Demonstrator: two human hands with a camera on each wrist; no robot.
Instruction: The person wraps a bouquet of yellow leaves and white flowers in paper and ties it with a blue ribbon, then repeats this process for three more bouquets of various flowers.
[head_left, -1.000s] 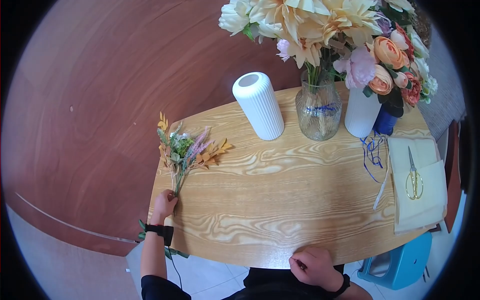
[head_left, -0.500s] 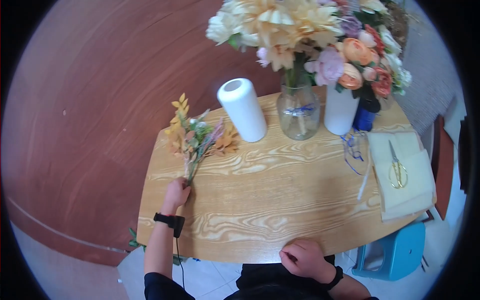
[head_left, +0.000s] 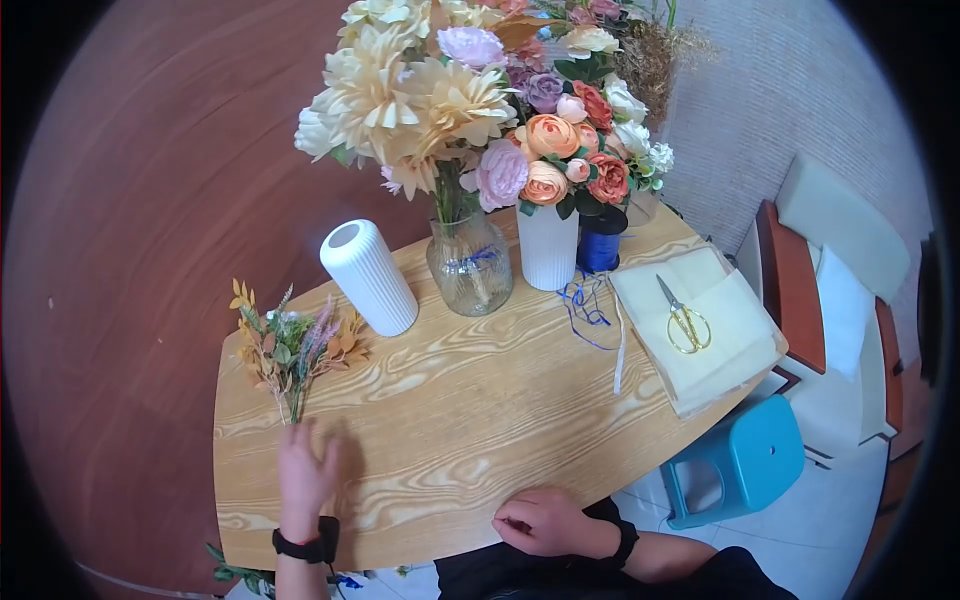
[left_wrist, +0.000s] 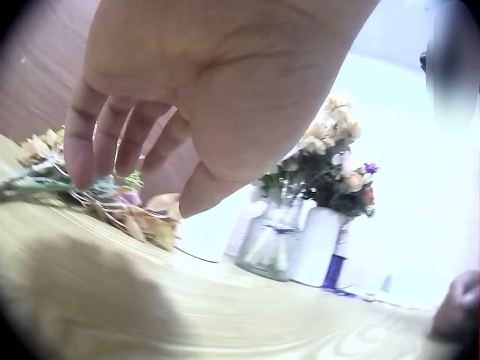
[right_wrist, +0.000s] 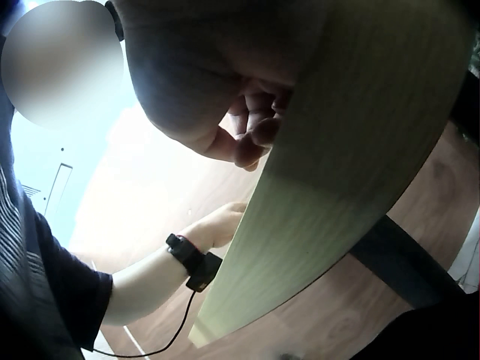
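The wooden surface [head_left: 450,430] sits farther left in the head view than earlier. At its left end lies the flower bunch [head_left: 290,350], beside the ribbed white vase [head_left: 372,285]. The left hand [head_left: 308,470], which gripped the stems before, has let go, fingers apart; the blooms lie beyond its fingertips, though contact with the stems cannot be told. The right hand [head_left: 545,522], fingers loosely curled around nothing, is at the near edge, well apart from the bunch.
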